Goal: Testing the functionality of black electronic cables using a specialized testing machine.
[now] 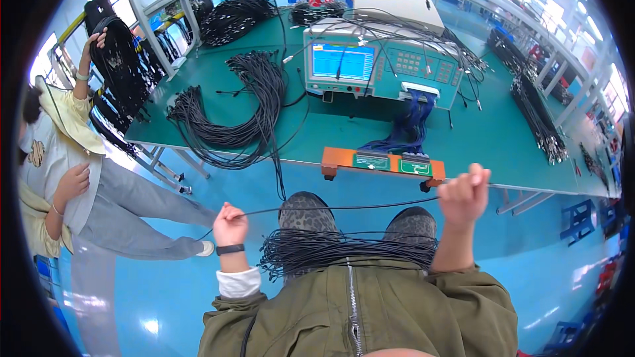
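My left hand (229, 223) and my right hand (465, 193) each pinch one end of a thin black cable (344, 208), stretched level between them above my knees. A thick bundle of black cables (344, 251) lies across my lap. Just beyond my hands, an orange fixture with two green connector boards (382, 162) sits on the front edge of the green workbench (489, 135). Behind it stands a grey-green tester box with a blue screen (380, 65), linked to the fixture by blue wiring (410, 125).
Heaps of black cables (245, 109) lie on the bench's left part, more along its right edge (539, 119). A seated person (73, 172) at left reaches up to cables hanging on a rack (116, 53). Blue stools (581, 218) stand at right on the blue floor.
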A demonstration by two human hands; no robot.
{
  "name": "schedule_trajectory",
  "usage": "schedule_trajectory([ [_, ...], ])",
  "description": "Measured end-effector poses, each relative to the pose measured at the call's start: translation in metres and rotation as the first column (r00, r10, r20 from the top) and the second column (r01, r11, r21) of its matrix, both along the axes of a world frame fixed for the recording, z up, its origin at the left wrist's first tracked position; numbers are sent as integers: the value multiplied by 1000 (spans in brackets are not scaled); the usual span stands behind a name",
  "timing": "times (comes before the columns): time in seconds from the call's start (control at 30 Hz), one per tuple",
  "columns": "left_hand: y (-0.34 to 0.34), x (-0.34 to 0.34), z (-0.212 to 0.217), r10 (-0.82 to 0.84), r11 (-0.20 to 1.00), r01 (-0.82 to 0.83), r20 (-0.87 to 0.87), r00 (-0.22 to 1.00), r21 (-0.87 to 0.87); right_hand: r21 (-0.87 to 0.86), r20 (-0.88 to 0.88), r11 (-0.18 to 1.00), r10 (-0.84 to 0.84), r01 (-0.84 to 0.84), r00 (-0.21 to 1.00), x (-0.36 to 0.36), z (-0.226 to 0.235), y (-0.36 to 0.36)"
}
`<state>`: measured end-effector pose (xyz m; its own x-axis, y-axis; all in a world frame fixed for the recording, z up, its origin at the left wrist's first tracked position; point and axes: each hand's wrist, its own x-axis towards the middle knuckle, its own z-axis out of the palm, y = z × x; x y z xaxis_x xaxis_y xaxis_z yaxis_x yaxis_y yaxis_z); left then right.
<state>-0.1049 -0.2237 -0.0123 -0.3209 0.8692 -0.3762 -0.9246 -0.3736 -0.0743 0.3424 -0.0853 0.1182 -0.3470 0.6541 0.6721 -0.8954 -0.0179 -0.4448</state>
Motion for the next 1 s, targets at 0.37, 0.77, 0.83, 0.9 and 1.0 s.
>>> schedule_trajectory([
  [0.37,29,-23,-52,121,877,-254,-323,938,-408,-582,520,-121,-816,804,254,254,-68,-46],
  [0.77,73,47,-22,117,794,-500,-721,683,-345,-310,671,-613,-683,727,-289,288,-66,-64],
  [0.83,89,94,15,36,882,-411,-839,542,-228,-365,630,-422,-768,830,-114,277,-83,-35],
  [0.9,107,136,22,-35,961,-256,-967,250,-101,-95,682,-66,-731,993,17,230,-100,4],
  [1.0,138,191,23,-56,993,115,-964,260,-27,60,902,392,-416,918,118,115,-104,41],
])
